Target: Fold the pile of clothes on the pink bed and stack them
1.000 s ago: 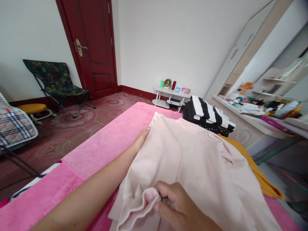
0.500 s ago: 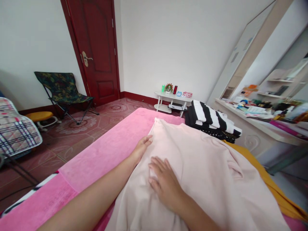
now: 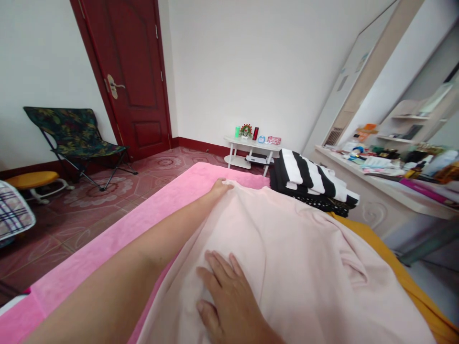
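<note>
A pale pink garment [image 3: 294, 248], probably a top, lies spread over the bed, with soft folds at its right side. At its far left corner is my left hand [image 3: 221, 188], fingers closed on the fabric's edge. Closer to me, my right hand [image 3: 229, 298] rests palm down on the garment's left part, fingers spread and holding nothing. Under the garment is a bright pink bed cover [image 3: 172, 191], showing along the left. A mustard-yellow cloth [image 3: 373, 239] sticks out from beneath the right edge.
Folded black-and-white striped clothes [image 3: 315, 177] are stacked at the far right bed corner. A cluttered dresser [image 3: 394, 186] stands to the right. Beyond the bed is a small white table [image 3: 247, 142]. A camouflage folding chair [image 3: 75, 134] and yellow stool [image 3: 34, 179] stand left, near a red door [image 3: 125, 62].
My left hand has slid forward along the garment's left edge to its far corner and closed there. My right hand has moved back toward me, still flat. The view has shifted slightly right.
</note>
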Demonstrator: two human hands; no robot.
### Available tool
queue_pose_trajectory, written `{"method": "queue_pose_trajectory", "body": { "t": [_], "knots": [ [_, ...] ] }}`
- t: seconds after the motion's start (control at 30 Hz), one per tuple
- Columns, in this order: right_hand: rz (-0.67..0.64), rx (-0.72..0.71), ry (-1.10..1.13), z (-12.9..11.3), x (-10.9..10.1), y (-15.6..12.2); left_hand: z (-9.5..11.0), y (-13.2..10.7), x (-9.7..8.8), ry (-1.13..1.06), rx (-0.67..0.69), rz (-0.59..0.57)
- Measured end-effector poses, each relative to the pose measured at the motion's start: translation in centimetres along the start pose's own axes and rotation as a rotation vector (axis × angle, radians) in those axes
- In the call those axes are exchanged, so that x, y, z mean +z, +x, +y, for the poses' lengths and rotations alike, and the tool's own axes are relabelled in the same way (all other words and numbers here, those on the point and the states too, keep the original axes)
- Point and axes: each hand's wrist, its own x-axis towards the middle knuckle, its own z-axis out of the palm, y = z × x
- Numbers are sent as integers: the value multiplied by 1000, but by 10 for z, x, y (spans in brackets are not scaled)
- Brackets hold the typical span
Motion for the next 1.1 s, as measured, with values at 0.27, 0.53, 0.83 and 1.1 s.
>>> {"method": "queue_pose_trajectory", "body": {
  "t": [0.27,0.53,0.83,1.1],
  "knots": [
    [-18,18,47,3,2,4,-15,46,20,-7,85,55],
    [-1,2,51,7,4,4,-43,67,12,183,216,129],
    [-26,18,76,6,0,4,-8,54,10,315,417,70],
    [40,32,118,4,3,1,-28,-26,-12,537,604,-227]
  ]
}}
